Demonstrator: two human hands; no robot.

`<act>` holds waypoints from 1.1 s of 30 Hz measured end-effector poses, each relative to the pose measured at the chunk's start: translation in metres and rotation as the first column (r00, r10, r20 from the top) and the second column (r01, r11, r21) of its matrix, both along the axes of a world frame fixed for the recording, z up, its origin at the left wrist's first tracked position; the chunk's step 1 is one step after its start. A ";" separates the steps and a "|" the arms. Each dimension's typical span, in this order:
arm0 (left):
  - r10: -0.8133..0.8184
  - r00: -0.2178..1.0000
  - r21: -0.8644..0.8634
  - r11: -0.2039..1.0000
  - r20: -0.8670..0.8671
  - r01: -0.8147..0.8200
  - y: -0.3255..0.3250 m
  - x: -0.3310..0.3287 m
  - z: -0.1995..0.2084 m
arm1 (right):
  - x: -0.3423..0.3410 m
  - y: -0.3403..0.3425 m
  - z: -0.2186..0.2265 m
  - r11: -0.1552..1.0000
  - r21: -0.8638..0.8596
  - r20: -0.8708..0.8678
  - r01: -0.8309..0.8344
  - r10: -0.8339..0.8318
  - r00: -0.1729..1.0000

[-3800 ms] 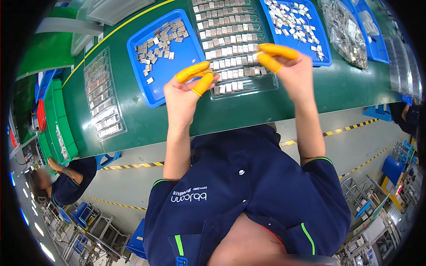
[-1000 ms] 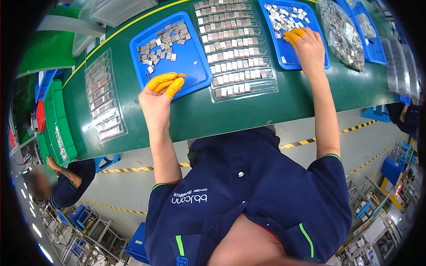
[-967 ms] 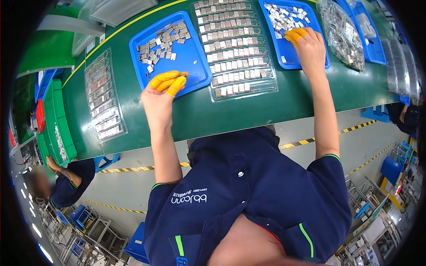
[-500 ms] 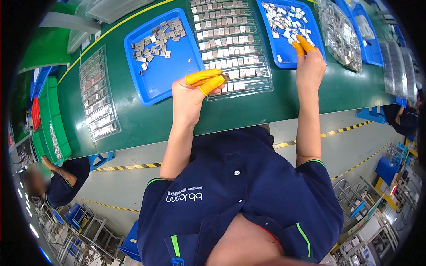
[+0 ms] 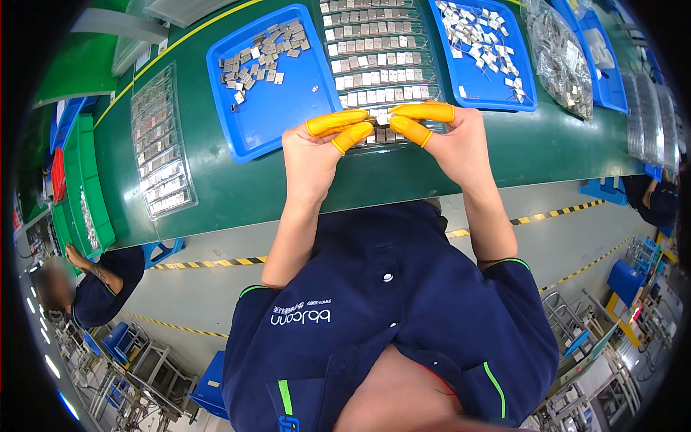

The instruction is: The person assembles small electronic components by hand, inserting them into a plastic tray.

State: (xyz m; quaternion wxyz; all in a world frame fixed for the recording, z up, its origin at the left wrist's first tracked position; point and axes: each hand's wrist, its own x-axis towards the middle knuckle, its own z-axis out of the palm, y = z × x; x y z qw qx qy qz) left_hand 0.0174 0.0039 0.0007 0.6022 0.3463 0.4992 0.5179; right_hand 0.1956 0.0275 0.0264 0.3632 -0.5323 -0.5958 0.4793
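Observation:
My left hand (image 5: 313, 158) and my right hand (image 5: 461, 147), both with yellow finger cots on thumb and forefinger, meet above the near end of a clear plastic tray (image 5: 436, 86) filled with rows of small pieces. Between the fingertips sits a small white block (image 5: 383, 115), pinched by my right hand. My left fingers are closed on a small grey piece touching or right beside it; they mostly cover it. Loose grey blocks lie in the left blue tray (image 5: 266, 133), and white wired blocks in the right blue tray (image 5: 479, 83).
Another filled clear tray (image 5: 188, 193) lies at the left on the green table (image 5: 230, 205). Plastic bags of parts (image 5: 565, 65) lie to the right, beside stacked clear trays (image 5: 640, 115). Green bins (image 5: 101, 209) and a person (image 5: 108, 288) are at the far left.
My right hand has left the right blue tray and come leftward to my left hand, bringing a white block. My left hand stays almost in place, still pinching its piece.

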 end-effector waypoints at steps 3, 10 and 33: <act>0.005 0.992 0.115 0.993 -0.129 0.010 -0.005 0.000 0.000 | 0.002 0.002 0.004 0.998 -0.035 0.037 -0.044 0.045 0.998; -0.125 0.992 0.044 0.991 -0.010 0.125 -0.005 -0.007 0.007 | 0.008 0.005 -0.007 0.966 -0.089 -0.213 -0.242 0.219 0.952; 0.493 0.512 0.397 0.870 -0.704 -0.292 0.023 -0.084 -0.018 | 0.017 -0.031 -0.046 0.768 0.629 0.542 -0.121 -0.321 0.777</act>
